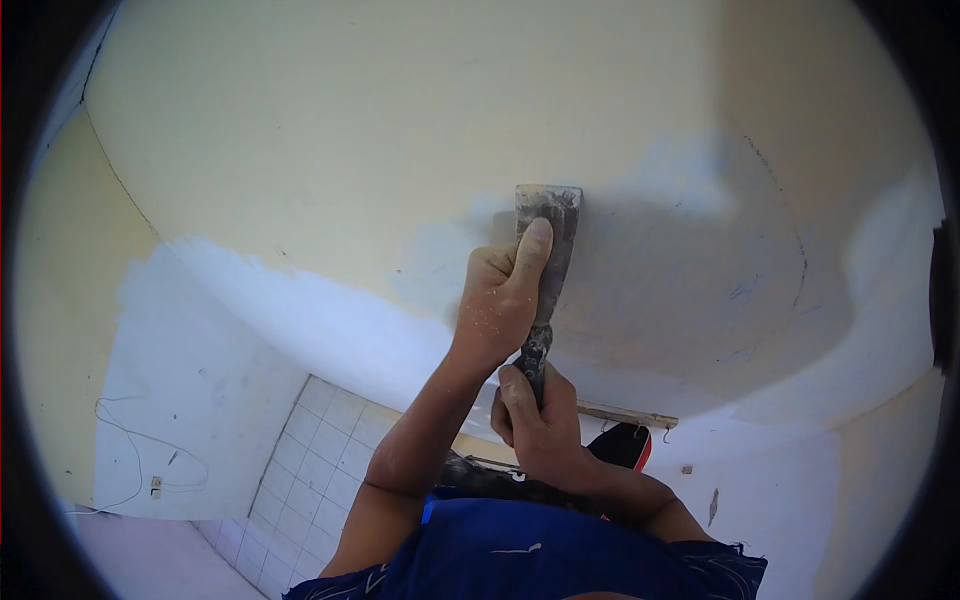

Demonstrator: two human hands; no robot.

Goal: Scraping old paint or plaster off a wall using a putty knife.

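Observation:
A long flat scraper (560,260) with a dark, plaster-smeared blade rests against the cream wall (420,120), which has pale white patches around the blade's end. My left hand (500,300) is closed on the blade, its thumb lying along the face near the upper end. Below it, my right hand (540,430) grips the dark handle of the same scraper, thumb upward.
A wooden rail with hooks (645,417) is below on the right, with a black and red item (630,445) near it. Lower left are white tiles (320,450), a wall socket (156,487) and loose thin cables (130,430). A dark object (940,300) sits at the right edge.

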